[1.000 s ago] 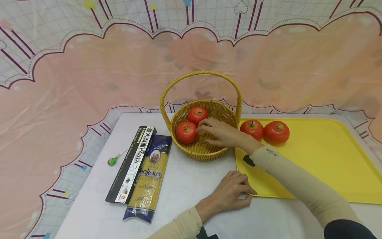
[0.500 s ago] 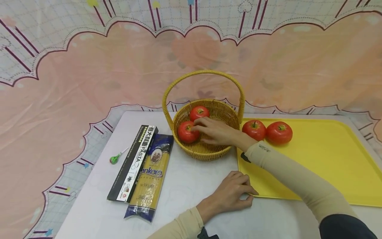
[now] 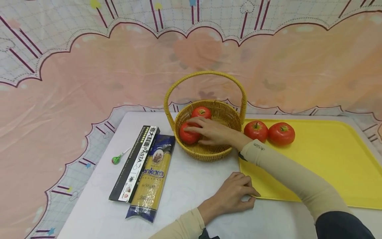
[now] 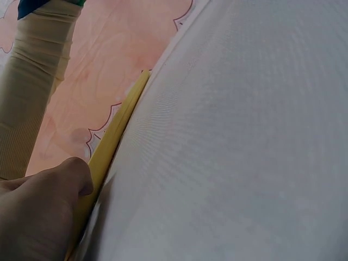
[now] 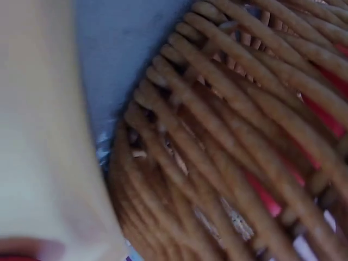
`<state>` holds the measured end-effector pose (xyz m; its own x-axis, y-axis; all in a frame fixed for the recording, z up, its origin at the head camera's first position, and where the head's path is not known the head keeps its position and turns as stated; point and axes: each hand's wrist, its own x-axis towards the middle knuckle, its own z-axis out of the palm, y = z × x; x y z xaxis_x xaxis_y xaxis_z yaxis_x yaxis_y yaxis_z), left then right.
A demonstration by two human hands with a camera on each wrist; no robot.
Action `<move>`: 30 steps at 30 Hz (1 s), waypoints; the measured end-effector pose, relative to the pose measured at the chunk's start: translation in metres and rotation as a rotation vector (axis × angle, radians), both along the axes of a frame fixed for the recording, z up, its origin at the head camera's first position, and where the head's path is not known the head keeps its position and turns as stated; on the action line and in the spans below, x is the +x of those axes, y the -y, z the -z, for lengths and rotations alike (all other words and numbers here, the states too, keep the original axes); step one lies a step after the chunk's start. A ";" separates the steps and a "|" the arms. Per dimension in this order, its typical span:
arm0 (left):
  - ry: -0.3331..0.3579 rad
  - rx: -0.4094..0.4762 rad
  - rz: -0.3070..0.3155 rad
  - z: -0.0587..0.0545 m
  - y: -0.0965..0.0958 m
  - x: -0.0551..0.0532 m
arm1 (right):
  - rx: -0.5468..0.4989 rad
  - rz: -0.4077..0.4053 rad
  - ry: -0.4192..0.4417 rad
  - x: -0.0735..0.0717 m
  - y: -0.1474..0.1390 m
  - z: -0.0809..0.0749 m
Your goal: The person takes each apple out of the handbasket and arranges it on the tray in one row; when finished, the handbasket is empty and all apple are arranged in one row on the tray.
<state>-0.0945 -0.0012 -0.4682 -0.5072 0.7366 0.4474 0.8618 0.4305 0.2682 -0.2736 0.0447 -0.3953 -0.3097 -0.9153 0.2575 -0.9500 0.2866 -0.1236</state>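
Fruit (image 3: 185, 136), red and round, at the front left inside the basket (image 3: 206, 156) is spanned from above by the right hand (image 3: 213, 131); with the palm hidden, whether that grip is closed cannot be told. The yellow tray (image 3: 322, 159) is pinched at its corner by the left hand (image 3: 231, 193), presumably for steadiness.

The long box (image 3: 134, 164) reads "意大利面PASTA" and (smaller) "Blackpepperflavorsauce", the packet (image 3: 151, 182) "ankara" and "500".
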 end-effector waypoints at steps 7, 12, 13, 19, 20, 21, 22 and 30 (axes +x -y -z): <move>-0.011 -0.005 0.004 0.000 -0.001 0.001 | 0.033 0.007 0.002 -0.001 0.004 0.003; -0.010 -0.002 -0.001 -0.001 -0.001 0.001 | 0.076 0.009 0.026 -0.001 0.006 0.003; -0.013 -0.002 -0.003 -0.001 -0.001 0.001 | 0.081 0.011 0.034 -0.001 0.006 0.003; -0.012 -0.003 -0.006 0.000 0.000 0.000 | 0.059 0.005 0.064 -0.001 0.008 0.004; -0.018 -0.006 -0.005 0.000 0.000 0.000 | 0.054 0.001 0.063 -0.001 0.008 0.005; -0.016 -0.007 -0.004 0.000 0.000 0.000 | 0.051 -0.002 0.060 -0.001 0.008 0.005; -0.016 -0.007 -0.004 0.000 0.000 0.000 | 0.049 -0.005 0.057 -0.001 0.008 0.005; -0.026 -0.010 -0.010 -0.001 0.000 0.000 | 0.038 0.032 0.066 0.000 0.009 0.003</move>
<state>-0.0942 -0.0012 -0.4676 -0.5031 0.7358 0.4533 0.8639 0.4421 0.2411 -0.2738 0.0361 -0.3978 -0.3544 -0.9133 0.2006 -0.9303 0.3228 -0.1742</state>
